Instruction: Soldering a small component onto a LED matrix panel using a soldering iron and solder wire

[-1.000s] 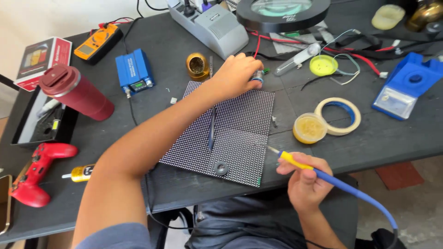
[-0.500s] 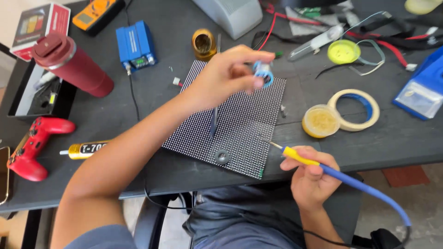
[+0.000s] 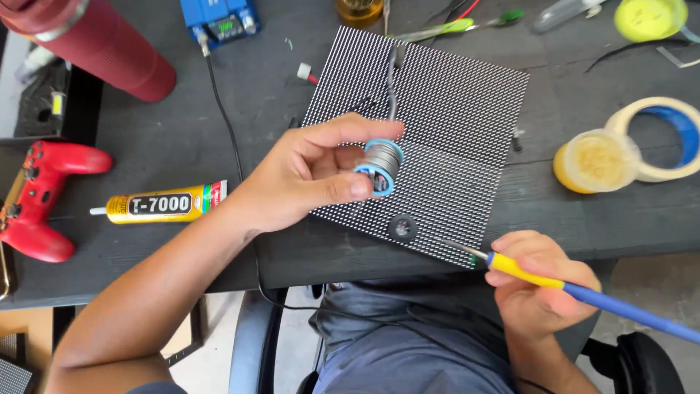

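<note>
Blue-flanged solder spool [image 3: 382, 165] sits pinched in the left hand [image 3: 310, 179], thumb on the near flange, fingers curled over the top, held up above the dotted LED matrix panel [image 3: 452, 124] rather than resting on it. Spool axis runs roughly left-right and tilted, one flange facing the camera; can't see a free wire end from here. Right hand [image 3: 543, 288] is closed around a soldering iron [image 3: 554, 281], yellow collar and blue handle, pen-style grip, at the near table [image 3: 182, 131] edge. Iron's long axis runs from lower right up to upper left, tip [image 3: 459, 249] over the panel's near right corner, just right of a small round black part [image 3: 402, 228] on the panel. Key relation: spool lies up and left of the iron tip, apart from it, with the black part between the two. Left hand is the nearer one to panel centre; right hand covers the near edge only. Cable from the blue handle trails off to the lower right. Around it: a thin probe or tweezer [image 3: 392, 76] lies along the panel's upper middle, yellow flux tin [image 3: 594, 160] just right of the panel touching a tape roll [image 3: 667, 135], glue tube [image 3: 157, 204] left of the left wrist, red game controller [image 3: 40, 197] further left, dark red bottle [image 3: 98, 44] top left, blue module [image 3: 219, 18] at the far edge.
</note>
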